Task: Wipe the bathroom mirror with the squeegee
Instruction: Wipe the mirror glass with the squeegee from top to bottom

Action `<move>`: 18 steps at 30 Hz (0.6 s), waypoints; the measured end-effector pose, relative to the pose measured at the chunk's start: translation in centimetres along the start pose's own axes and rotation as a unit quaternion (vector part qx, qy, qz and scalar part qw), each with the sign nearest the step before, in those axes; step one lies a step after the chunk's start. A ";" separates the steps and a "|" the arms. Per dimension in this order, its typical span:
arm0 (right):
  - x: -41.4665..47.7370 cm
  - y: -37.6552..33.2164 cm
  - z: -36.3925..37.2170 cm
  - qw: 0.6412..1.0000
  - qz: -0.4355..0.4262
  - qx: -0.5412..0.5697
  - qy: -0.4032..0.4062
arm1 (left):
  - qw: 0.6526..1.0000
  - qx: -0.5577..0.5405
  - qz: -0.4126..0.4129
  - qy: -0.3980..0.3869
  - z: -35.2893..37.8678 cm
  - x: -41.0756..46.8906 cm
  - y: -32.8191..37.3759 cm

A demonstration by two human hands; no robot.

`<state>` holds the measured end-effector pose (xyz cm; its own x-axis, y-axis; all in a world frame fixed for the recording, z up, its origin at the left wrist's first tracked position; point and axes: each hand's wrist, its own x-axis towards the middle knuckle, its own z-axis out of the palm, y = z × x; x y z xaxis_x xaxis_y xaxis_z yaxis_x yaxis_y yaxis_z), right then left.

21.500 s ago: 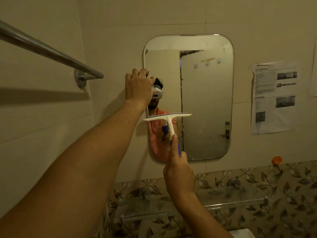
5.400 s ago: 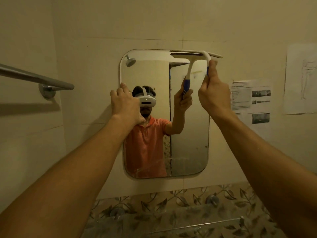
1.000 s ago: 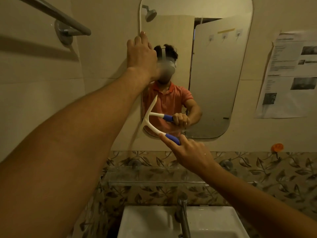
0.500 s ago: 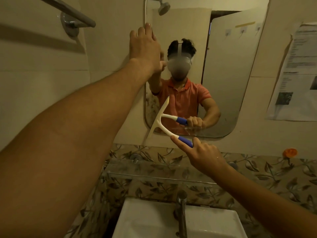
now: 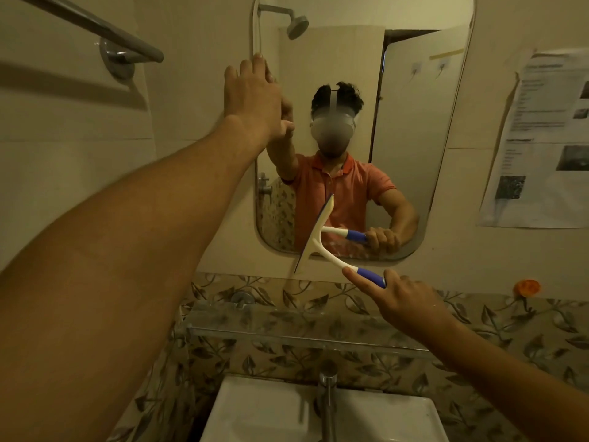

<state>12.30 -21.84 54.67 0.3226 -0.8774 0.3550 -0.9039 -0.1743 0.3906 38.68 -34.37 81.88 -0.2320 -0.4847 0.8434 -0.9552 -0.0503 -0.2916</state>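
The rounded bathroom mirror [image 5: 411, 138] hangs on the tiled wall ahead. My right hand [image 5: 401, 298] grips the blue handle of a white squeegee [image 5: 315, 237]. Its blade stands almost upright, tilted slightly, against the mirror's lower edge near the left of centre, with the bottom tip over the wall below the glass. My left hand [image 5: 251, 94] rests flat, fingers together, on the mirror's upper left edge. The mirror reflects a person in an orange shirt and both hands.
A glass shelf [image 5: 287, 327] runs below the mirror over leaf-patterned tiles. A white sink [image 5: 264, 413] with a metal tap [image 5: 328, 400] sits at the bottom. A towel rail [image 5: 95, 30] is at upper left, a paper sheet [image 5: 541, 138] on the right wall, an orange hook [image 5: 527, 287] below it.
The squeegee has slid to the right along the mirror's lower part over the last second. My left hand stays at the mirror's left edge. The view has moved closer.
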 end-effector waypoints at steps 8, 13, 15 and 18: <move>-1.3 0.9 1.3 1.000 0.029 0.003 -0.005 | 1.000 -0.004 -0.004 -0.005 0.1 0.3 0.2; -2.8 1.6 0.8 0.999 0.052 0.006 -0.004 | 1.000 -0.011 -0.001 -0.012 0.0 0.4 0.3; -3.8 2.2 1.1 0.998 0.058 -0.004 -0.009 | 1.000 -0.014 -0.004 -0.014 -0.1 0.4 0.3; -5.3 2.7 0.9 0.997 0.079 0.002 -0.004 | 1.000 -0.019 -0.006 -0.019 -0.2 0.4 0.3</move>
<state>7.89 -18.06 53.08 0.1735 -0.8974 0.4057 -0.9442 -0.0345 0.3274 38.27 -34.45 82.22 -0.2138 -0.5177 0.8284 -0.9642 -0.0242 -0.2641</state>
